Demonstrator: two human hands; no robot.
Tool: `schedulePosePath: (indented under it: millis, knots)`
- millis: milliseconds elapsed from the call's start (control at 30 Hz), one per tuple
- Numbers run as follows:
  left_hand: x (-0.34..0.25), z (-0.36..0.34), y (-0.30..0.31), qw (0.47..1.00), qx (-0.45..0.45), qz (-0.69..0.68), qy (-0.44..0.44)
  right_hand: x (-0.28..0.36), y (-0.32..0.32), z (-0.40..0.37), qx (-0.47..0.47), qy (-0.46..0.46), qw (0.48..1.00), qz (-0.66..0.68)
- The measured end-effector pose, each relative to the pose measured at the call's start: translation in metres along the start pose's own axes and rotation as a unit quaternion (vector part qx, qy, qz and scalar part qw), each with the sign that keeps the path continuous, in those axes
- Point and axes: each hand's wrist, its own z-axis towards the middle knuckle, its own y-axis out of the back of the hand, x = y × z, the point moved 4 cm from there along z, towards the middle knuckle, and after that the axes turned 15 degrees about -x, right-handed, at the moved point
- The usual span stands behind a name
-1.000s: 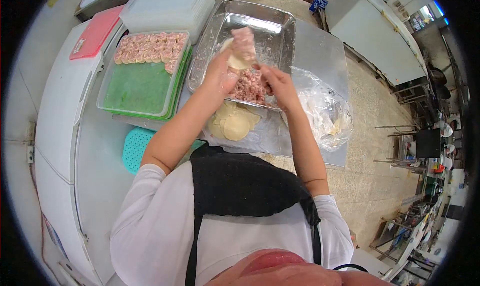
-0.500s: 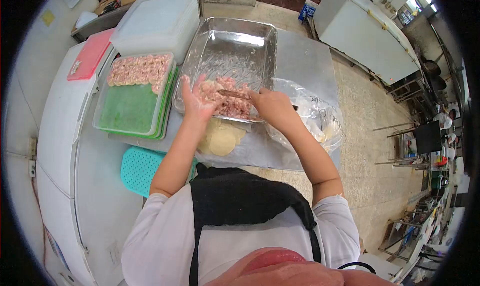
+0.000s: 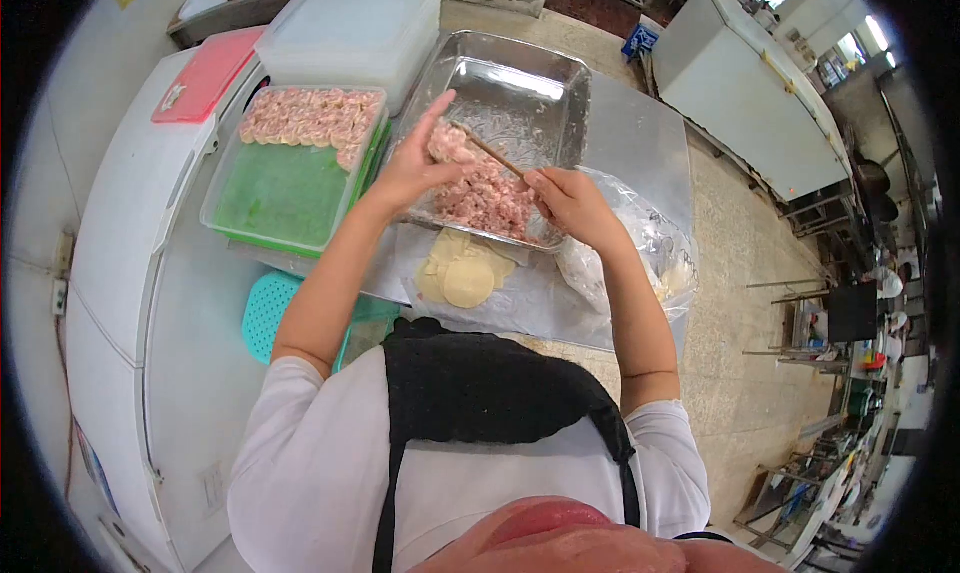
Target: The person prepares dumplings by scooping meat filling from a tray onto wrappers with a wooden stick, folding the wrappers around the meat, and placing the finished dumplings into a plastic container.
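Note:
My left hand (image 3: 408, 173) is curved around a lump of minced-meat filling (image 3: 450, 145), thumb and index finger stretched apart; whether a wrapper lies under the meat is hidden. My right hand (image 3: 572, 205) grips a thin brown spatula (image 3: 492, 155), its far end against that lump. Both hands are over the near part of a deep metal tray (image 3: 570, 83), where loose minced meat (image 3: 485, 201) is heaped. Round pale-yellow dough wrappers (image 3: 468, 281) lie in a loose pile just in front of the tray.
Left of the tray, a clear container (image 3: 265, 188) on a green base holds rows of open-topped meat dumplings (image 3: 310, 115). Stacked plastic boxes (image 3: 345, 33) stand behind it. A clear plastic bag (image 3: 640, 238) lies at the right; a turquoise perforated basket (image 3: 268, 313) sits lower left.
My left hand has turned, its index finger now pointing up and away. The spatula has tilted, its tip raised against the meat. The whole view has shifted slightly.

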Motion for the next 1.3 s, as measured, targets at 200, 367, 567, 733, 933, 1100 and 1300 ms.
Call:
schedulePosePath:
  millis: [200,367,567,733,933,1100,1300]
  knots:
    - [0.011,0.021,0.019,0.927,0.253,0.267,-0.073,0.026,-0.019,-0.008,0.026,0.077,0.993,-0.086]
    - [0.031,0.026,0.028,0.908,0.164,0.353,-0.157,-0.015,-0.029,0.01,0.016,0.108,0.987,-0.117]
    - [0.074,0.036,0.042,0.936,0.096,0.318,0.114,-0.006,-0.053,-0.016,-0.113,0.215,0.918,-0.314]
    - [0.081,0.024,0.047,0.934,0.115,0.336,0.033,-0.094,-0.045,-0.007,-0.018,0.113,0.902,-0.415]
    - [0.019,-0.002,0.018,0.947,0.123,0.292,-0.041,-0.03,0.02,-0.027,-0.078,0.014,0.97,-0.231]
    - [0.005,-0.016,-0.013,0.908,0.209,0.321,-0.169,-0.024,-0.005,-0.033,0.003,0.096,0.995,-0.04]
    - [0.026,-0.027,0.0,0.934,0.129,0.324,-0.074,0.005,0.005,-0.038,-0.049,0.211,0.938,-0.271]
